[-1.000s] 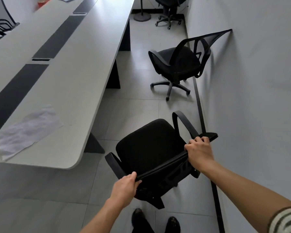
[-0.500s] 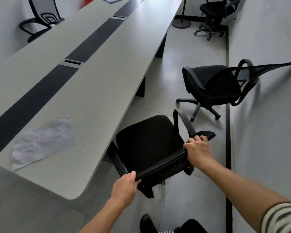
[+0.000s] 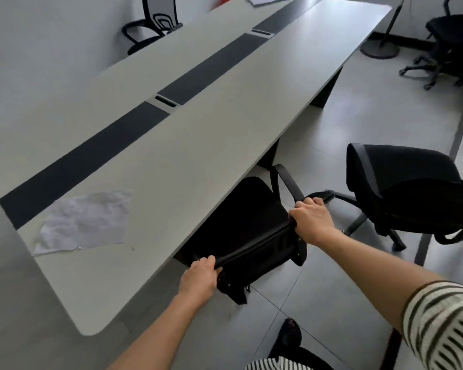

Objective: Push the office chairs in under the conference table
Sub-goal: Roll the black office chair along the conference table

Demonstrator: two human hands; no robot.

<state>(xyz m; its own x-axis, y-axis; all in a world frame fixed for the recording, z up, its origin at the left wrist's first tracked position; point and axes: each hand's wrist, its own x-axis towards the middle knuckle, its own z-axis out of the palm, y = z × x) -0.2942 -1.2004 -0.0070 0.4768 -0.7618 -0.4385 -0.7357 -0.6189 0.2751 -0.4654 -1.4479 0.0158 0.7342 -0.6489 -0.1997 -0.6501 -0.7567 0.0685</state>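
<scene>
With both hands clamped on the top edge of its backrest, the nearest chair [image 3: 241,217] sits partly tucked under the tabletop [image 3: 187,145], seat front already hidden beneath the near edge. Only the head view here, looking down along the long table. The left hand [image 3: 198,279] has its fingers [image 3: 207,263] curled over the backrest's left end, just beside the table edge; the right hand [image 3: 312,220] wraps the right end, thumb side down, where the armrest [image 3: 288,182] rises. Two hands spread wide like that make sense: they keep a chair on casters from swivelling as it goes in straight. The backrest and rear half of the seat are clear of the table, so I'd judge this push as roughly halfway home. A second chair [image 3: 401,188] stands out on the tiled floor [image 3: 332,303] to the right, near the first but apart from it, not pushed in. A third chair [image 3: 449,49] waits far back by a round floor stand [image 3: 380,49]. A crumpled sheet of paper [image 3: 83,222] lies on the near end of the tabletop, out of the way. One more chair [image 3: 153,25] is visible across the table.
</scene>
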